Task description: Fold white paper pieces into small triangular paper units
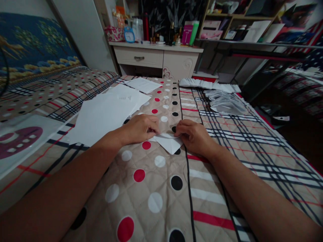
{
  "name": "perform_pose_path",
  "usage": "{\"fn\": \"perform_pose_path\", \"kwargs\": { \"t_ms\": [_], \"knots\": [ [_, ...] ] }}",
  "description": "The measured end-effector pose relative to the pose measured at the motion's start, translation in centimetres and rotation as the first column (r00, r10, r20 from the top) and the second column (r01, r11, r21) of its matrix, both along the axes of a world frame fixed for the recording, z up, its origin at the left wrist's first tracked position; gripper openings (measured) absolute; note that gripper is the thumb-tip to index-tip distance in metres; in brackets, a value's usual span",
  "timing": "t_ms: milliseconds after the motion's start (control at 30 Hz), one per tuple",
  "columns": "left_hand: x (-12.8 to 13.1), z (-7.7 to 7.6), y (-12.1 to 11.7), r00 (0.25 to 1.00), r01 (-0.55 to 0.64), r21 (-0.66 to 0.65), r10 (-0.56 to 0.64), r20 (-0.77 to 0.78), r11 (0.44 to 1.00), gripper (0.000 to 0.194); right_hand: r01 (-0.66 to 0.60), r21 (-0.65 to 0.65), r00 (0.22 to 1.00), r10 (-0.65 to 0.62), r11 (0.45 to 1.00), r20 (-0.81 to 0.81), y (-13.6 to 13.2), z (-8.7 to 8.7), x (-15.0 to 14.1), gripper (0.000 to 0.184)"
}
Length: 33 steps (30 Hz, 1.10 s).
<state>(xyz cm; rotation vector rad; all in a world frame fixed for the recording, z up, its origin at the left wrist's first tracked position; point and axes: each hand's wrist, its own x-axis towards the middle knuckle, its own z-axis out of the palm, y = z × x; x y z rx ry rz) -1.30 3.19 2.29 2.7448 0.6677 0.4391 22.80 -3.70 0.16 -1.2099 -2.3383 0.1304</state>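
Observation:
A small folded piece of white paper (169, 144) lies on the dotted bedspread in front of me, one pointed corner facing my way. At its left end, my left hand (144, 128) pinches the edge with curled fingers. My right hand (193, 135) grips the opposite end, fingers bent in. The upper edge between both hands looks raised in a narrow fold. Left of my left hand is a spread stack of white paper sheets (106, 112), partly covered by my forearm.
More white sheets (144, 85) lie farther back. At the far right are a long row of folded papers (209, 84) and a pile of folded paper pieces (224, 102). A plastic bag (25, 141) with a purple print rests at left. Beyond the bed stands a white dresser (138, 57).

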Motion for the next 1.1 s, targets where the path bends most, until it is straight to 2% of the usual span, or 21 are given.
{"fn": "perform_pose_path", "kwargs": {
  "t_ms": [200,367,467,600,700,767,800,867,933,1033,1100],
  "knots": [
    [-0.1,-0.2,-0.2,1.000,0.030,0.006,-0.030,-0.007,1.000,0.020,-0.041,0.052,0.999,0.039,0.998,0.038,-0.2,0.3,0.0,0.025],
    [0.2,0.5,-1.0,0.992,0.042,0.074,-0.033,-0.118,0.996,0.022,-0.065,0.083,0.995,0.058,0.994,0.087,-0.4,0.7,-0.4,0.021],
    [0.4,1.4,-1.8,0.983,0.034,0.080,-0.019,-0.182,0.996,0.020,-0.063,0.067,0.994,0.057,0.996,0.092,-0.6,0.9,-0.5,0.019],
    [0.6,1.8,-2.3,0.983,-0.040,0.007,0.040,-0.182,0.999,0.010,-0.074,-0.014,0.997,0.074,0.997,0.036,-0.8,1.0,-0.5,0.012],
    [1.0,1.2,-2.1,0.984,-0.119,-0.058,0.110,-0.139,0.991,0.021,-0.009,-0.079,1.000,0.008,0.997,-0.010,-0.9,0.9,-0.4,0.006],
    [1.2,0.5,-1.8,0.983,-0.160,-0.083,0.152,-0.102,0.984,0.017,0.052,-0.105,0.999,-0.053,0.993,-0.011,-0.9,1.0,-0.4,0.003],
    [1.2,0.2,-1.6,0.980,-0.185,-0.094,0.177,-0.085,0.978,0.016,0.082,-0.117,0.996,-0.084,0.990,-0.006,-0.9,1.0,-0.4,0.007],
    [1.2,-0.3,-1.4,0.968,-0.248,-0.139,0.241,-0.070,0.959,0.028,0.152,-0.150,0.988,-0.151,0.977,0.018,-0.9,1.3,-0.3,0.022],
    [1.0,-0.6,-1.1,0.953,-0.303,-0.203,0.293,-0.082,0.931,0.038,0.230,-0.193,0.973,-0.222,0.954,0.065,-0.9,1.6,-0.2,0.029],
    [0.9,-0.9,-0.8,0.951,-0.309,-0.288,0.295,-0.092,0.906,0.033,0.294,-0.261,0.956,-0.280,0.919,0.092,-0.8,1.8,-0.1,0.022],
    [1.0,-1.1,-0.7,0.955,-0.289,-0.326,0.293,-0.036,0.900,0.029,0.297,-0.313,0.949,-0.314,0.902,-0.007,-0.6,1.6,-0.1,0.018]
  ]
}}
